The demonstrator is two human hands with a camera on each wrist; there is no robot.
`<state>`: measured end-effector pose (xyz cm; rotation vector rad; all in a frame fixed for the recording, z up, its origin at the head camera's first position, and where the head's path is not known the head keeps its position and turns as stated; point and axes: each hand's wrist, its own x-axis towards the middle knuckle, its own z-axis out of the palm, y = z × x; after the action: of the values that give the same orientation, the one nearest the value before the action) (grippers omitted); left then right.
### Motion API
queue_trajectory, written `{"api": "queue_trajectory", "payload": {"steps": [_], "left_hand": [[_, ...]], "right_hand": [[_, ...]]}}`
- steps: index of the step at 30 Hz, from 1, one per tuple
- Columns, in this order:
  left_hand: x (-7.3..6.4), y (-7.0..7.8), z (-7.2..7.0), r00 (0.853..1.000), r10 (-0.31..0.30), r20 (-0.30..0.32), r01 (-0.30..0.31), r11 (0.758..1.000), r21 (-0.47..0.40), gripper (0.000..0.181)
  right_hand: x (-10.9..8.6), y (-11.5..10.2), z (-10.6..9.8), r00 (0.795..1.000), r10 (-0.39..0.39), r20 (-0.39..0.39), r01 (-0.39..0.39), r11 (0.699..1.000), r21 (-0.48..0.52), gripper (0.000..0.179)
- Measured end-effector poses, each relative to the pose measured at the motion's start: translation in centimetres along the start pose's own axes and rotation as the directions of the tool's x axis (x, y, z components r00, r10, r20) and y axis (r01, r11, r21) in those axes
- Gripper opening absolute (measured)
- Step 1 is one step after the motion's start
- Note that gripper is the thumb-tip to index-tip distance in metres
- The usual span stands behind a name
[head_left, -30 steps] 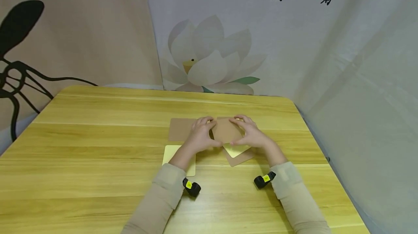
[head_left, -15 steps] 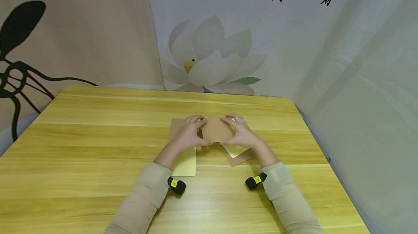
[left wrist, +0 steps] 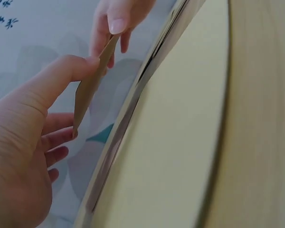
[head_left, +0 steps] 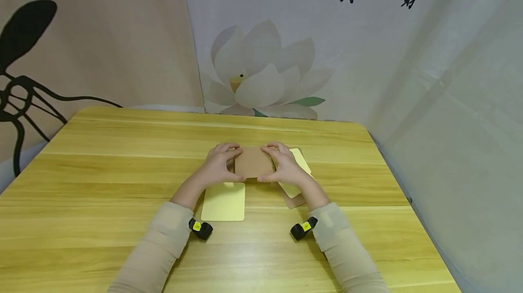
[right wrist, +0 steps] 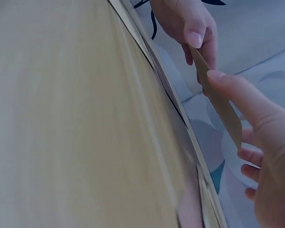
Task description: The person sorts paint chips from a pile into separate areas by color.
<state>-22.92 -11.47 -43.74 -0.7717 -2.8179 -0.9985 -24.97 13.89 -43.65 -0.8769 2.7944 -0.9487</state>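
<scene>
A square brown card [head_left: 254, 162] with rounded corners is held up off the table between both hands. My left hand [head_left: 214, 166] pinches its left edge, thumb on the near side and fingers on the far side, while my right hand [head_left: 288, 169] grips the opposite edge likewise. The left wrist view shows the raised brown card [left wrist: 90, 85] tilted, with a hand at each end. Below my left wrist lies a pale yellow card [head_left: 224, 202]. Under my right hand, another yellow card [head_left: 289, 190] overlaps a brown card [head_left: 295, 201]; my hand and forearm partly hide both.
Farther back on the right, a yellow card [head_left: 300, 159] lies partly behind my right hand. The wooden table [head_left: 122, 220] ends at a back edge against a hanging cloth [head_left: 261, 66] printed with a flower. Black wrist cameras jut inward from both sleeves.
Both hands have moved left together with the brown card between them. It has left the cards on the right and now hangs over the brown one at the back left.
</scene>
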Motion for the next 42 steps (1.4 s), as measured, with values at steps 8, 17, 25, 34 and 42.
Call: {"api": "queue_trajectory", "payload": {"steps": [8,17,25,34,42], "left_hand": [[-0.9,-2.0,-1.3,1.000,0.018,0.012,-0.018,1.000,0.000,0.088],[-1.5,-3.6,-2.4,1.000,0.001,0.031,-0.001,1.000,0.006,0.089],[-1.6,-4.9,-2.8,0.999,-0.032,0.039,0.034,0.999,-0.027,0.088],[-1.7,-5.8,-2.7,0.997,-0.049,0.052,0.051,0.998,-0.041,0.087],[-1.7,-6.4,-2.5,0.996,-0.066,0.060,0.068,0.997,-0.043,0.086]], "right_hand": [[1.3,-1.1,1.9,1.000,0.006,-0.021,-0.007,1.000,-0.019,0.091],[2.5,-2.3,3.1,0.999,0.032,-0.003,-0.032,0.999,-0.017,0.093],[3.6,-2.7,3.9,0.999,0.049,0.007,-0.049,0.999,-0.019,0.093],[4.4,-2.6,4.6,0.998,0.063,0.021,-0.063,0.998,-0.019,0.094],[4.7,-2.8,4.8,0.997,0.077,0.029,-0.075,0.995,-0.060,0.094]]}}
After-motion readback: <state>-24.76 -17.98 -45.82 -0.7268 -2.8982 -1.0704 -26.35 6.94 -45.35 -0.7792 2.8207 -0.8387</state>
